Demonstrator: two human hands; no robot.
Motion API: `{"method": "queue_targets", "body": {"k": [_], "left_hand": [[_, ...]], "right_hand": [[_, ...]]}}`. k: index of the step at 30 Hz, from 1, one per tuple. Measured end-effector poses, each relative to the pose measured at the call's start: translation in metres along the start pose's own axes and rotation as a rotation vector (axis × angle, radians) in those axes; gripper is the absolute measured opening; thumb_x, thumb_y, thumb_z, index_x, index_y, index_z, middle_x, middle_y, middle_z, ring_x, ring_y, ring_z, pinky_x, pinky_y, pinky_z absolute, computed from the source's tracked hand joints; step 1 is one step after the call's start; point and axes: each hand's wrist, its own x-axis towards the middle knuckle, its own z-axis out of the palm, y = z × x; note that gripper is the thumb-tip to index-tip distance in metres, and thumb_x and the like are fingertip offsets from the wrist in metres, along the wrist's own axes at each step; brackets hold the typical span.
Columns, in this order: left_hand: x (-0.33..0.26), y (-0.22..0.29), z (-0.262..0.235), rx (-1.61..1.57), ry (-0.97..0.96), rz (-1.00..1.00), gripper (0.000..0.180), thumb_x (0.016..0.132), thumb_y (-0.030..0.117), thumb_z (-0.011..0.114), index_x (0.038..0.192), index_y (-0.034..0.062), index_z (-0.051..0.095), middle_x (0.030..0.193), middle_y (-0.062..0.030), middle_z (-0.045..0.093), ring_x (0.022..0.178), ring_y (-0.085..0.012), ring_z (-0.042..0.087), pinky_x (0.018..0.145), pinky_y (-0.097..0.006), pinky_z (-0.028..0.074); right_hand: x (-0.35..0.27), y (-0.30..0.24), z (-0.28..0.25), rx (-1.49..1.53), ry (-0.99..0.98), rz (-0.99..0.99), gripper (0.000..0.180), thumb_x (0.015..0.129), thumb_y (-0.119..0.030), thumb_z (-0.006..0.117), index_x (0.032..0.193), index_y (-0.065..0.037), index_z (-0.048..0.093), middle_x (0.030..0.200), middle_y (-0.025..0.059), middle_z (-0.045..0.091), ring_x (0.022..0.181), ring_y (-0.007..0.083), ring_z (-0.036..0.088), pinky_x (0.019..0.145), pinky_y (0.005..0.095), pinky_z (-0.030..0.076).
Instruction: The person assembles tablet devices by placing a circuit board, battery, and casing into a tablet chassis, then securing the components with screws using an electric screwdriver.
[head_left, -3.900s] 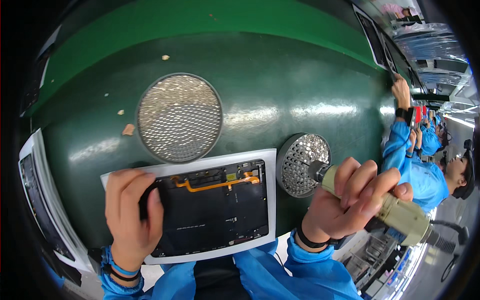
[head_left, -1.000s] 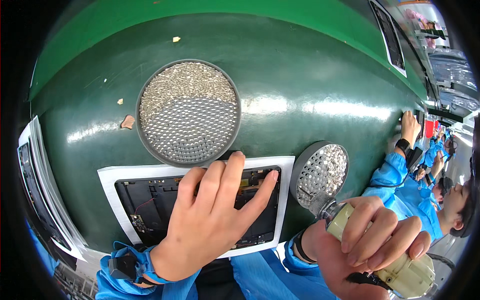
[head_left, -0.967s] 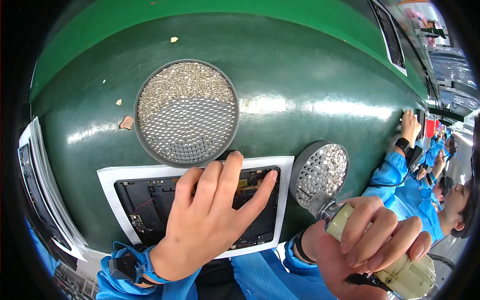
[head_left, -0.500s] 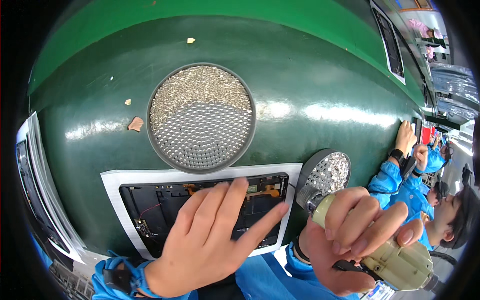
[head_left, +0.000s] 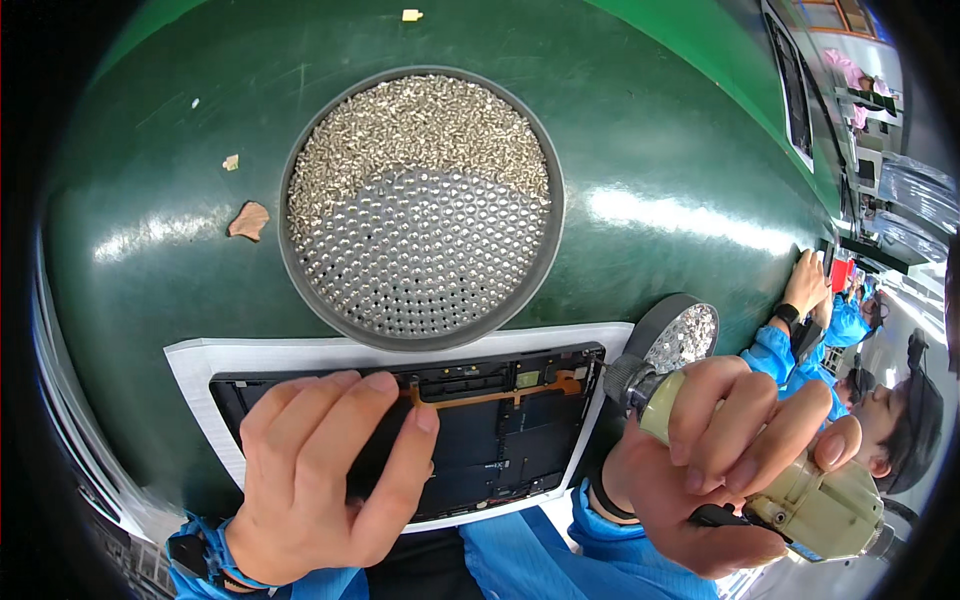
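Observation:
An opened tablet-like device (head_left: 535,425), black inside with an orange flat flex cable (head_left: 500,396), lies on a white sheet (head_left: 195,355) in front of me. Over its left half rests my left hand (head_left: 325,460), fingers apart, with index fingertip and thumb tip near the cable's left end. The palm hides that side of the device. At the right, my right hand (head_left: 725,460) is wrapped round a pale green electric screwdriver (head_left: 815,510). The tool's dark knurled collar (head_left: 627,380) points left, above the device's right edge; its bit is not clearly visible.
Beyond the device stands a round grey tray (head_left: 420,250) with holes, its far part heaped with small screws. A smaller round dish (head_left: 685,335) of silvery pieces sits at the right. A brown scrap (head_left: 248,221) lies left. Co-workers in blue (head_left: 775,350) sit at the far right.
My left hand has moved left across the device, uncovering its right half and the orange flex cable. My right hand still holds the screwdriver, slightly farther right. The view has shifted closer.

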Motion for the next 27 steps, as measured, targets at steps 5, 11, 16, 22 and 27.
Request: {"method": "queue_targets", "body": {"k": [5, 11, 16, 22, 27], "left_hand": [[0.001, -0.002, 0.0, 0.01, -0.015, -0.048, 0.05, 0.082, 0.016, 0.079, 0.128, 0.0024, 0.066, 0.13, -0.0262, 0.058, 0.114, -0.0438, 0.058, 0.093, -0.058, 0.05], [0.005, -0.004, -0.002, -0.04, -0.013, -0.057, 0.051, 0.085, 0.017, 0.078, 0.13, 0.0013, 0.062, 0.129, -0.0276, 0.058, 0.113, -0.0448, 0.058, 0.094, -0.059, 0.049], [0.007, -0.007, -0.013, 0.038, 0.045, -0.057, 0.04, 0.085, 0.015, 0.075, 0.121, 0.0016, 0.066, 0.12, -0.0234, 0.064, 0.105, -0.039, 0.064, 0.085, -0.052, 0.054], [0.006, -0.017, -0.023, 0.079, 0.004, -0.039, 0.039, 0.082, 0.013, 0.078, 0.118, 0.0005, 0.069, 0.121, -0.0211, 0.063, 0.106, -0.0395, 0.064, 0.085, -0.051, 0.054], [0.005, -0.019, -0.021, 0.1, 0.037, -0.012, 0.038, 0.079, 0.009, 0.077, 0.117, 0.0074, 0.076, 0.12, -0.0167, 0.064, 0.107, -0.034, 0.064, 0.088, -0.047, 0.054]], "right_hand": [[0.001, 0.0, 0.005, -0.057, 0.061, 0.008, 0.057, 0.095, -0.033, 0.08, 0.123, -0.005, 0.039, 0.086, 0.0006, 0.05, 0.052, 0.0051, 0.045, 0.046, 0.0195, 0.041], [0.0, 0.005, 0.006, -0.125, 0.021, -0.041, 0.06, 0.096, -0.039, 0.078, 0.127, -0.006, 0.039, 0.086, 0.0004, 0.05, 0.051, 0.0047, 0.044, 0.045, 0.0203, 0.04], [0.003, 0.005, -0.003, -0.042, -0.092, -0.034, 0.069, 0.093, -0.047, 0.08, 0.129, -0.007, 0.038, 0.089, 0.001, 0.05, 0.054, 0.0055, 0.045, 0.047, 0.0222, 0.041], [0.016, -0.035, 0.002, -0.044, 0.147, -0.079, 0.066, 0.091, -0.043, 0.083, 0.124, -0.004, 0.04, 0.091, -0.0008, 0.048, 0.062, 0.0086, 0.047, 0.055, 0.0257, 0.041], [0.025, -0.047, 0.009, -0.052, -0.118, -0.013, 0.066, 0.103, -0.056, 0.061, 0.141, -0.007, 0.037, 0.095, 0.0013, 0.048, 0.069, 0.0133, 0.049, 0.055, 0.0298, 0.039]]}}
